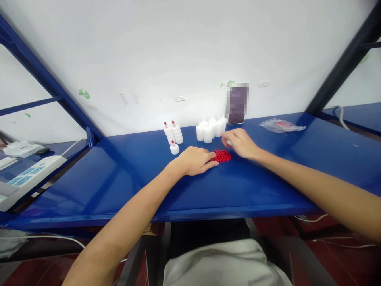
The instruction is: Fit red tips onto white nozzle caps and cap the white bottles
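My left hand (pixel 198 160) rests at the left edge of a pile of small red caps (pixel 222 156), its fingertips touching them; whether a cap is between the fingers is too small to tell. Just above and right of the pile, my right hand (pixel 238 142) is closed around a small white bottle (pixel 229 142), mostly hidden by the fingers. White bottles without red tips (pixel 207 133) stand grouped behind the hands. Farther left are white bottles with red tips (pixel 173 133), and one such bottle (pixel 174 148) stands in front of them.
A phone (pixel 237 104) leans upright on the wall behind the blue table (pixel 119 178). A clear plastic bag (pixel 281 125) with something red lies at the right. Blue frame posts rise at both sides, and a power strip (pixel 29 178) lies at the far left.
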### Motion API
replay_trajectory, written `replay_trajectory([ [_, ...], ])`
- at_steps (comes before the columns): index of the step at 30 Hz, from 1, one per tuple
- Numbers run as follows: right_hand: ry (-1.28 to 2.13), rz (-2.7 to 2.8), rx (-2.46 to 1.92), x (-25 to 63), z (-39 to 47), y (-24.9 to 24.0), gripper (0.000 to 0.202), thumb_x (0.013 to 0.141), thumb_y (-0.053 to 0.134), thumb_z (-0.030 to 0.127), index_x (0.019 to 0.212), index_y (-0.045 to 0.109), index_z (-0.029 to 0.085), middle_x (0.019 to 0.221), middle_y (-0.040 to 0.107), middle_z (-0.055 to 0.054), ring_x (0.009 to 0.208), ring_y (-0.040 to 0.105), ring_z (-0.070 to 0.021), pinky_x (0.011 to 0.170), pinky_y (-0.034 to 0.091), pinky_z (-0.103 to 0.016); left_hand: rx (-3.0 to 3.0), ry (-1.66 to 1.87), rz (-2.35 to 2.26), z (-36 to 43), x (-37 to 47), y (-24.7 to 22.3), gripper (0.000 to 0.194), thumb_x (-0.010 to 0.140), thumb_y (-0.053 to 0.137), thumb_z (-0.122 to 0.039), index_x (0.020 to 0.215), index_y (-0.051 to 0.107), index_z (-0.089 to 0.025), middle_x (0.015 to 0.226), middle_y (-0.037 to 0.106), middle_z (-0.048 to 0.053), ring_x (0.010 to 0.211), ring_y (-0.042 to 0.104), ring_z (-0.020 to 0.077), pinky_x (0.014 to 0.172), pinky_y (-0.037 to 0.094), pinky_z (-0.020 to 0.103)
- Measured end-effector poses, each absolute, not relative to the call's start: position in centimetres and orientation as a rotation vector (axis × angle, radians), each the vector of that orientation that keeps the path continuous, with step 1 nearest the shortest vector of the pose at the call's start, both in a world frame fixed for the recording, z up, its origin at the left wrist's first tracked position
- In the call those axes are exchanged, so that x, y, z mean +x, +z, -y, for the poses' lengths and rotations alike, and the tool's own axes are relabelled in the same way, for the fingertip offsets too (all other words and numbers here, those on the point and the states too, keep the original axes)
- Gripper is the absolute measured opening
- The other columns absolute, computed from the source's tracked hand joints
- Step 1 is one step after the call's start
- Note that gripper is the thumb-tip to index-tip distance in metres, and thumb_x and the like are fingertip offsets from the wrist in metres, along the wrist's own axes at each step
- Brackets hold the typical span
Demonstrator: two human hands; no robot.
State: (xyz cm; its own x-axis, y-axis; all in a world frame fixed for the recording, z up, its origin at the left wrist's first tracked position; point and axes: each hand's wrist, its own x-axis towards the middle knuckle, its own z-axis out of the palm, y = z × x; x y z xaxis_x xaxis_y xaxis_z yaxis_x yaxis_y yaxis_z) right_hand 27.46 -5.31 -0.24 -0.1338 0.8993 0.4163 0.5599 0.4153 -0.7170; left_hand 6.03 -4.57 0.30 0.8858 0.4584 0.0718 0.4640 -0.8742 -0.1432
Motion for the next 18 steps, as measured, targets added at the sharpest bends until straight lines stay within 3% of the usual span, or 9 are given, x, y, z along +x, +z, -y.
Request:
replay_trajectory([
  [10, 0.429, 1.914, -1.218, 27.5, 5.9, -0.1, 0.052, 0.095, 0.038, 0.049, 0.055, 0.052, 0.019, 0.053, 0.051, -0.001, 0.056, 0.048, -0.0148, 0.063, 0.034, -0.03, -2.928, -0.14, 0.658, 4.3, 5.6, 0.2, 0.037, 0.105, 0.032, -0.043, 0.097, 0.061, -0.02, 0.088, 0.071, 0.005, 0.072, 0.067, 0.0204, 0.061, 0.041, 0.03],
  [18, 0.349, 2.226, -0.872, 26.6, 7.7, 0.8, 0.056, 0.097, 0.034, 0.058, 0.06, 0.049, 0.019, 0.056, 0.05, 0.0, 0.054, 0.042, -0.0118, 0.056, 0.029, -0.028, -2.696, -0.93, 0.439, 5.0, 6.0, -0.1, 0.039, 0.105, 0.034, -0.041, 0.088, 0.06, -0.017, 0.067, 0.066, 0.003, 0.059, 0.061, 0.0142, 0.055, 0.037, 0.026],
])
